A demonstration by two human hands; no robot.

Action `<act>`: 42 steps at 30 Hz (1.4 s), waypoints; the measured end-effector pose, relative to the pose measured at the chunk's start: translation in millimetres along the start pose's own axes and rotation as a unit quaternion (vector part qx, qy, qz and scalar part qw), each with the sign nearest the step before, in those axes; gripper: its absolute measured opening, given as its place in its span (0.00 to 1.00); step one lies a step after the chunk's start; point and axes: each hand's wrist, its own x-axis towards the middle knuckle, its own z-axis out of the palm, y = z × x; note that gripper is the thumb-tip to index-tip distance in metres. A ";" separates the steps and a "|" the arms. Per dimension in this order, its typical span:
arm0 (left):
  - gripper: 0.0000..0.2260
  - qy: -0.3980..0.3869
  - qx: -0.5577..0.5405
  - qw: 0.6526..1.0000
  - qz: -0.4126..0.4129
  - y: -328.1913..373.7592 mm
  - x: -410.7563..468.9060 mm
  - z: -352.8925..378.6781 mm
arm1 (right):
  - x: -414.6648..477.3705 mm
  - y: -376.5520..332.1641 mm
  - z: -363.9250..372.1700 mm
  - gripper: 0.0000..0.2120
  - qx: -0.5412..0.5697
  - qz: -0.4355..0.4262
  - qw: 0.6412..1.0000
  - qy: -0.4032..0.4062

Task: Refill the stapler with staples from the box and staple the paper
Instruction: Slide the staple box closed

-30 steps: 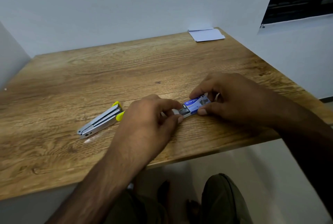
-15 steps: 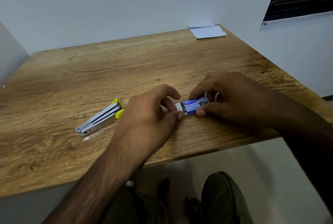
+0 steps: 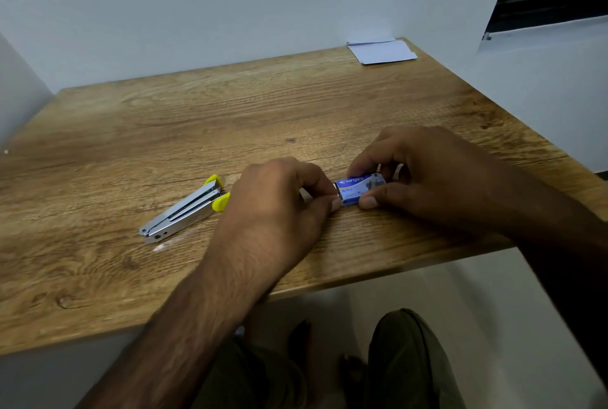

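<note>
A small blue staple box (image 3: 360, 188) lies on the wooden table (image 3: 230, 119) near its front edge. My right hand (image 3: 427, 175) grips the box from the right between thumb and fingers. My left hand (image 3: 283, 211) pinches the box's left end, where the inner tray shows a little. A silver stapler (image 3: 184, 211) with yellow ends lies opened out flat on the table, just left of my left hand and apart from it. White folded paper (image 3: 381, 51) rests at the far right corner of the table.
Pale walls close the table in at the back and left. The table's right edge drops off beside my right forearm. My knees in dark green trousers (image 3: 411, 362) show below the front edge.
My left fingers have closed in on the box's left end, and the exposed white tray sticks out less than before. The stapler and paper have not moved.
</note>
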 end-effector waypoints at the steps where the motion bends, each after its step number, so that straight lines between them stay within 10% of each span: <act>1: 0.01 0.001 -0.003 1.000 -0.002 0.8 -0.2 1.2 | -0.2 -0.3 0.3 0.15 -0.001 -0.001 1.000 0.003; 42: 0.08 -0.012 -0.031 0.993 0.114 -22.4 -6.6 -5.5 | -1.3 13.9 11.6 0.15 0.066 -0.002 0.998 0.020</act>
